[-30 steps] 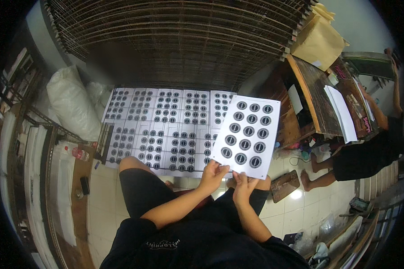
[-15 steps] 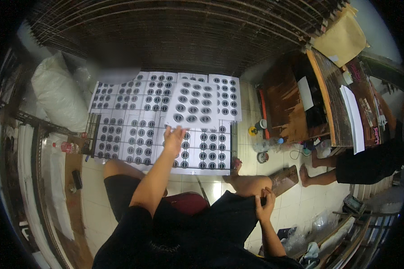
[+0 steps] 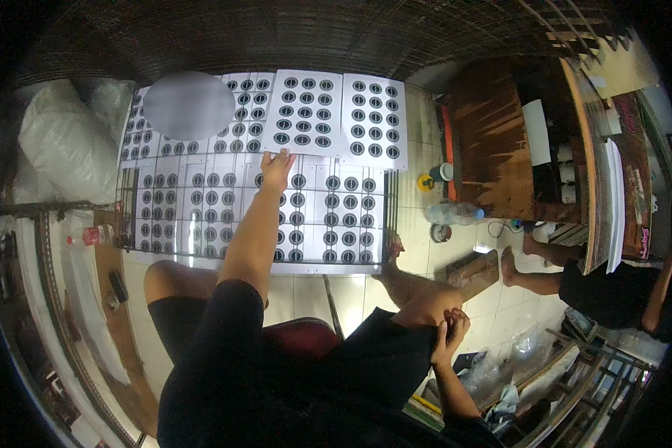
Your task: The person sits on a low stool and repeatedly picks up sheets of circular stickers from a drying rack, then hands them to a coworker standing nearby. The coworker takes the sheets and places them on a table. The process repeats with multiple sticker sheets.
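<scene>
- Left hand at the near edge of a printed sheet, seemingly to spare the circles; whether it pinches, I cannot tell.
- Printed sheet on the wire rack, just beside another sheet, apparently leaving both uncovered.
- Right hand well apart, at the knee, fingers loosely bent, apparently empty.

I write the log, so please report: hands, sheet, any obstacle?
Left hand touching near edge of white sheet with round prints; right hand at right knee. Sheet over wire rack. No obstruction seen.

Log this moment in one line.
Left hand: at near edge of printed sheet; right hand: by right knee; sheet: over wire rack
</scene>
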Demonstrator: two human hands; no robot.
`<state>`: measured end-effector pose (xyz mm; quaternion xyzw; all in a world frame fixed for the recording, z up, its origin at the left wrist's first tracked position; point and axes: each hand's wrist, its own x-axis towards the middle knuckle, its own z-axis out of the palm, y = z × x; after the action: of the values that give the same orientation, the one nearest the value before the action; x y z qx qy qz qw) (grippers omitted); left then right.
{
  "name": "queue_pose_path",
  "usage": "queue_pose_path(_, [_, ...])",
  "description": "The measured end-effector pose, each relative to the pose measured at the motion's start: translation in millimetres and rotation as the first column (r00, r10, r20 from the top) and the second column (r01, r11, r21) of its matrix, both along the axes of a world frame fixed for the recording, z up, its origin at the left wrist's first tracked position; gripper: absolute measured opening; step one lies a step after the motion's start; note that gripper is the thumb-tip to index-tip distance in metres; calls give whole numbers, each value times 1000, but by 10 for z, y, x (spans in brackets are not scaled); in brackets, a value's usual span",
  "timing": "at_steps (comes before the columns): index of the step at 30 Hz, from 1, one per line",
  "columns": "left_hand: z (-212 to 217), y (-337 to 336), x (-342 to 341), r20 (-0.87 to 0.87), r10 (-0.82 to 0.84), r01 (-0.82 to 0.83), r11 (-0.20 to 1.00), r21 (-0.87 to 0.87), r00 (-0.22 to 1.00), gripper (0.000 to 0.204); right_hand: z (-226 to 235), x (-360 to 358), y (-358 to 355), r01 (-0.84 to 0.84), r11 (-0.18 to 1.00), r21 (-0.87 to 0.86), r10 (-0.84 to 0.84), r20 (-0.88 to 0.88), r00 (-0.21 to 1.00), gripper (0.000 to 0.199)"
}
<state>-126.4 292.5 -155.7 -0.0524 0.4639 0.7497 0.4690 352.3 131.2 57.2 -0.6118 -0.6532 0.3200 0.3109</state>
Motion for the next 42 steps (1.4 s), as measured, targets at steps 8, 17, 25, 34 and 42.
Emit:
queue_pose_path(8, [-285, 46, 28, -26, -21, 19, 994, -105, 999, 42, -44, 11, 28, -23, 1000, -9, 23, 53, 998, 33])
queue_pose_path(17, [-345, -32, 64, -4, -13, 13, 1000, -26, 1000, 35, -15, -14, 73, -56, 998, -22, 58, 88, 994, 35])
queue_pose_path(25, [-320, 11, 70, -68, -47, 36, 988, -152, 997, 33, -8, -21, 73, -53, 998, -21, 55, 102, 993, 34])
queue_pose_path(34, [-214, 28, 78, -30, -103, 95, 973, -213, 994, 44, -13, -6, 54, -44, 999, -10, 44, 86, 995, 34])
queue_pose_path(42, [-1174, -37, -154, -19, -148, 147, 988, -39, 989, 56, -10, 56, 72, -87, 996, 13, 83, 184, 979, 31])
